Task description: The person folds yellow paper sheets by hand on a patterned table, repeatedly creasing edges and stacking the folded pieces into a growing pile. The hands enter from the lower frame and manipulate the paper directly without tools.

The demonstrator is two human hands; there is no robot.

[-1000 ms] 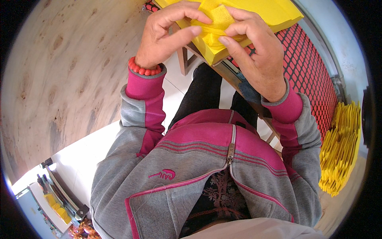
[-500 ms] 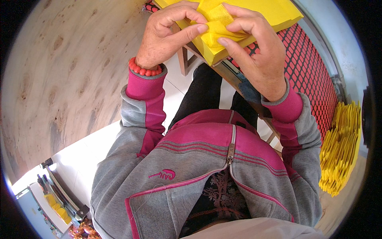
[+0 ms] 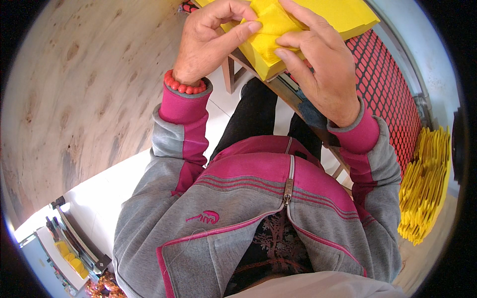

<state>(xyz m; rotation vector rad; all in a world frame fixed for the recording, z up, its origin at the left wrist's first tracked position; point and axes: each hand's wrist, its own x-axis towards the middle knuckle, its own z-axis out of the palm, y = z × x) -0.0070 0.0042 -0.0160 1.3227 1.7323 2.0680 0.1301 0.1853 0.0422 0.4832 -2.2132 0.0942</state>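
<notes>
A small folded piece of yellow cloth-like material (image 3: 272, 31) lies between my hands at the top of the view. My left hand (image 3: 208, 42) pinches its left edge between thumb and forefinger; a red bead bracelet circles that wrist. On the other side, the fingers and thumb of my right hand (image 3: 325, 64) close on the right edge of the piece. Beneath it is a larger, flat yellow pile of similar material (image 3: 343, 17), its corner pointing toward me. Whether the small piece is joined to the pile I cannot tell.
Red-and-black patterned cloth (image 3: 382, 79) covers the surface on the right. A thick bundle of folded yellow pieces (image 3: 425, 184) stands beside it. A wooden board (image 3: 84, 99) fills the left. A pale-blue container with tools (image 3: 54, 263) sits at lower left.
The bunched yellow piece now lies flatter and smoother. My right hand's fingers have shifted slightly along its edge; the left hand keeps its pinch almost in place.
</notes>
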